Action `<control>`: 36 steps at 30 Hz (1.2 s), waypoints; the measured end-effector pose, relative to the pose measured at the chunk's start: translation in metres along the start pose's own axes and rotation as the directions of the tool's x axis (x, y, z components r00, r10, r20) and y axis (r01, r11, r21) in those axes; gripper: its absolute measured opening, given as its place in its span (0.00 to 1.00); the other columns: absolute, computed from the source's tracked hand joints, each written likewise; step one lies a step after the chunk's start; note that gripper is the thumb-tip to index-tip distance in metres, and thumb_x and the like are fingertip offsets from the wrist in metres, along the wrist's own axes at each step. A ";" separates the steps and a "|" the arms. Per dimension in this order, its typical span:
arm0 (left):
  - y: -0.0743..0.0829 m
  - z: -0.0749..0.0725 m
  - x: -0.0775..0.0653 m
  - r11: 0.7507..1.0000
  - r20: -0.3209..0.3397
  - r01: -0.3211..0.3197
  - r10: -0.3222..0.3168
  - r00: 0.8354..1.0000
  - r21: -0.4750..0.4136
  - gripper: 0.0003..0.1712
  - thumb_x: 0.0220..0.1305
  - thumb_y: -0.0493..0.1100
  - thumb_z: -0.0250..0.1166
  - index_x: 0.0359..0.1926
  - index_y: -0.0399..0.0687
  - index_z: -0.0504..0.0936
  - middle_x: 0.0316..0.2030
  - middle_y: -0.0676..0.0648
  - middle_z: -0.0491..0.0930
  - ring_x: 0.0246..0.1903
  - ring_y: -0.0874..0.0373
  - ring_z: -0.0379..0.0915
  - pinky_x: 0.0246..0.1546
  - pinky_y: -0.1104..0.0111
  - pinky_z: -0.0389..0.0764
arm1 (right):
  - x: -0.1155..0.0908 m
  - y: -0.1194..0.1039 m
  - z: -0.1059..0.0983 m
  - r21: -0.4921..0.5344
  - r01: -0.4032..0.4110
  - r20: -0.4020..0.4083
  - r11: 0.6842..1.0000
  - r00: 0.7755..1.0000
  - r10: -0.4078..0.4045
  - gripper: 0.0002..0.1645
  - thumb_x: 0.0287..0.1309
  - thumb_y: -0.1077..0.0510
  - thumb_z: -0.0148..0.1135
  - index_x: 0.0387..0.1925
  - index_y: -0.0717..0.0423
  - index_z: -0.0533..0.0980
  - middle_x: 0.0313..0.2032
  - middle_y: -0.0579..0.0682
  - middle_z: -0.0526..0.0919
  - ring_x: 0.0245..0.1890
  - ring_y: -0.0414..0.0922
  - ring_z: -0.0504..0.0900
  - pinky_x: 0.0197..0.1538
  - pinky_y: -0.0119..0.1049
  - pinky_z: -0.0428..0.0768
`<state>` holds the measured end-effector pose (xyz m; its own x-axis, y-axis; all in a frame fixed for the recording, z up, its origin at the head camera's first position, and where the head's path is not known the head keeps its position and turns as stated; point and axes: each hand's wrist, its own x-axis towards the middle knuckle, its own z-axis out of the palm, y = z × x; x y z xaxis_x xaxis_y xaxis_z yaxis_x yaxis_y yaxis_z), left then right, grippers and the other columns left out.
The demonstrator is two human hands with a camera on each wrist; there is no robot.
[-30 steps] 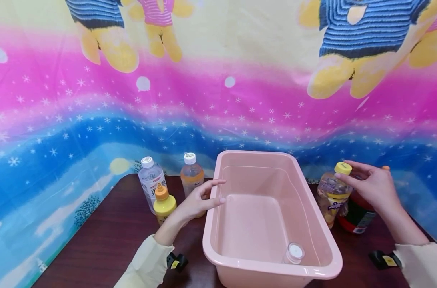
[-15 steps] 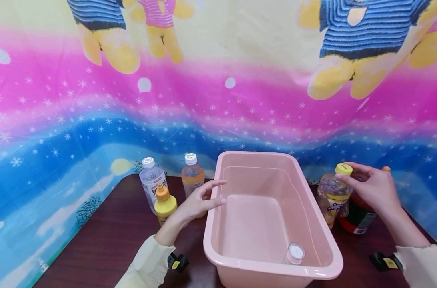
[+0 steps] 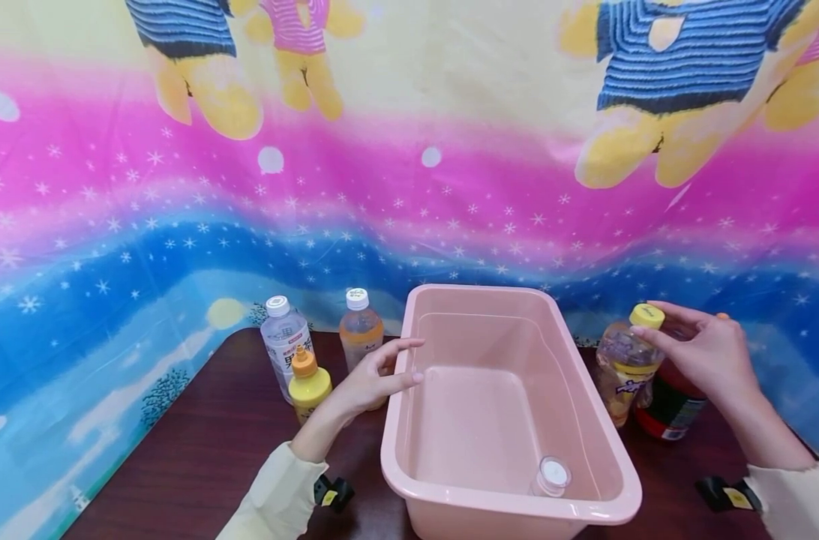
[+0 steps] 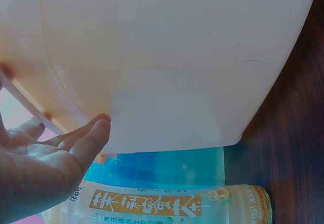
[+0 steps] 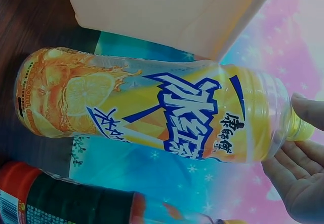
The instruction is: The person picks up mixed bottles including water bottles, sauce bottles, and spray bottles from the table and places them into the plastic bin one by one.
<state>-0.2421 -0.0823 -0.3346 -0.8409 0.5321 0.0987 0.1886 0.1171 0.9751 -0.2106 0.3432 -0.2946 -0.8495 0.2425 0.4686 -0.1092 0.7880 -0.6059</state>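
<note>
My left hand [image 3: 372, 375] grips the left rim of a pink plastic basin [image 3: 473, 412]; thumb and index finger reach over the rim, while other fingers [image 4: 91, 140] lie against the outer wall in the left wrist view. To the basin's right, my right hand [image 3: 706, 352] pinches the yellow cap of an iced tea bottle [image 3: 625, 371] between thumb and fingers. That bottle [image 5: 152, 107] is upright, with a lemon-printed label. Inside the basin, near its front right corner, is a small clear bottle with a white cap [image 3: 553, 476].
Left of the basin stand a white-capped bottle of orange drink [image 3: 361, 330], a white-labelled bottle [image 3: 283, 337] and a yellow squeeze bottle [image 3: 310, 386]. A red bottle with a dark label [image 3: 673, 405] is behind my right hand. A printed curtain [image 3: 409, 187] hangs behind the dark table [image 3: 200, 450].
My right hand and the iced tea bottle's cap have shifted very slightly to the right. My left hand keeps its place on the basin's rim.
</note>
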 end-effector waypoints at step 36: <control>-0.001 0.000 -0.001 1.000 0.013 -0.015 0.016 1.000 -0.027 0.34 0.59 0.48 0.61 0.65 0.48 0.61 0.59 0.37 0.65 0.55 0.44 0.67 0.49 0.55 0.75 | -0.019 -0.051 -0.043 0.006 -0.024 -0.185 1.000 0.982 0.025 0.33 0.53 0.48 0.62 0.59 0.57 0.70 0.55 0.61 0.73 0.36 0.11 0.66 0.37 0.08 0.66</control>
<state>-0.2417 -0.0830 -0.3355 -0.8310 0.5450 0.1113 0.1876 0.0862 0.9784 -0.1665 0.3227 -0.2454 -0.7418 0.3627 0.5641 -0.0913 0.7787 -0.6207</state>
